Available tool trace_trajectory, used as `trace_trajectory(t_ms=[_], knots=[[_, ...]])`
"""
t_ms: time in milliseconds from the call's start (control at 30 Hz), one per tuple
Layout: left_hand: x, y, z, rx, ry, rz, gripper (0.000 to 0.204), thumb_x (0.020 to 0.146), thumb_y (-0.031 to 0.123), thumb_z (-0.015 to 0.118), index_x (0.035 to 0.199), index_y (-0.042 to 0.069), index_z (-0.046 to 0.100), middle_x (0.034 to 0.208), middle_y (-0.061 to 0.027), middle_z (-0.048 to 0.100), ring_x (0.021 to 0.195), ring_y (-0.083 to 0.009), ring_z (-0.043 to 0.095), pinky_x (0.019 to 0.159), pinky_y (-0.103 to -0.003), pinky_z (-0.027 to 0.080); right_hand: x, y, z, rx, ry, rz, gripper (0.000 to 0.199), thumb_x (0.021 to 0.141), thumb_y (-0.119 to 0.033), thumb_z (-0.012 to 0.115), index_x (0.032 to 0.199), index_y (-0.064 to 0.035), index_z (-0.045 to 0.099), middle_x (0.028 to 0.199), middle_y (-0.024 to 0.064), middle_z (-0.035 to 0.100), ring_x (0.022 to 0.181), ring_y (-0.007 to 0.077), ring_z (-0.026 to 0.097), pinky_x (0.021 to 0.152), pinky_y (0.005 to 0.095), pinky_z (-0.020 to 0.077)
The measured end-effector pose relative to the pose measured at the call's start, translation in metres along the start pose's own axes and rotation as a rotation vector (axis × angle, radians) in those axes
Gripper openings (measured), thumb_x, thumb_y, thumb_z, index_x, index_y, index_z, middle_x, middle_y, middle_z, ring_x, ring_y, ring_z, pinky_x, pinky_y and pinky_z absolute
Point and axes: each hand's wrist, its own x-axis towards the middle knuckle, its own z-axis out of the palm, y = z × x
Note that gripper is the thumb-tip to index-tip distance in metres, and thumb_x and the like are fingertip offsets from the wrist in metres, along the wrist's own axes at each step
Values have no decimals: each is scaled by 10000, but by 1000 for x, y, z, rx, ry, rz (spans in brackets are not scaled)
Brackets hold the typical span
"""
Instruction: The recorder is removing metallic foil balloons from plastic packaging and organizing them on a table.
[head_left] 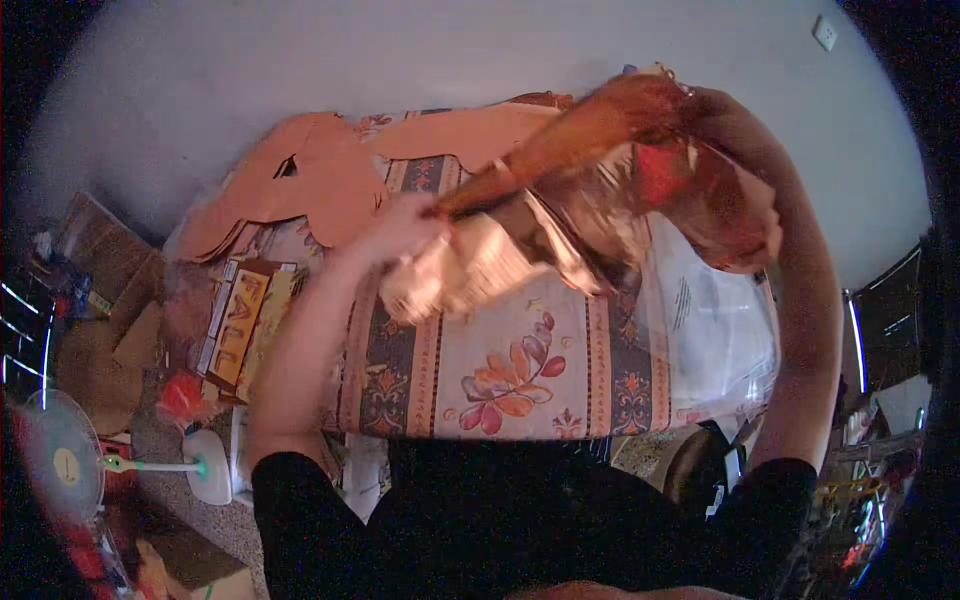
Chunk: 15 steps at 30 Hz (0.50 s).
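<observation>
A shiny copper-orange foil piece (pixel 565 150), thin and crumpled, is held up over the table and smeared by motion. It looks like a flat, airless foil balloon, though its full shape cannot be made out. My left hand (pixel 412 228) is closed on its lower left end, the fingers blurred. At the upper right my right hand (pixel 690 108) grips the other end, partly covered by the foil. Crumpled folds hang between and below both hands. Beyond my left hand lies a large flat orange shape (pixel 330 175) with a dark slit, and another orange piece (pixel 445 135) lies behind.
A floral cloth (pixel 510 410) covers the table. Clear plastic wrapping (pixel 715 330) lies at its right, a flat yellow and brown package (pixel 238 325) at its left edge. A white fan (pixel 70 465) stands lower left, near cardboard (pixel 110 270). Behind the table is a wall (pixel 400 50).
</observation>
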Motion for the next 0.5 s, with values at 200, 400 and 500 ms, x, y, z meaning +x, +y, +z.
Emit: trace_trajectory(t_ms=[200,400,500], knots=[[49,45,-115,424,77,-52,277,784,174,558,990,-9,586,761,-66,592,684,-165,554,619,-306,449,72,33,15,-248,287,98,434,779,17,526,1211,42,506,1155,113,579,1045,214,551,969,326,406],[94,15,-158,255,26,-189,338,768,170,569,1066,12,590,873,-69,619,773,-151,559,684,-307,455,132,74,6,-107,246,133,373,819,-4,546,1188,39,516,1133,90,577,986,182,559,908,326,441],[124,-18,-185,520,-58,-168,362,758,168,575,1092,31,595,928,-83,634,824,-154,568,728,-303,457,161,104,-9,-154,190,94,353,812,-5,559,1165,15,543,1103,78,592,974,178,563,893,324,448]])
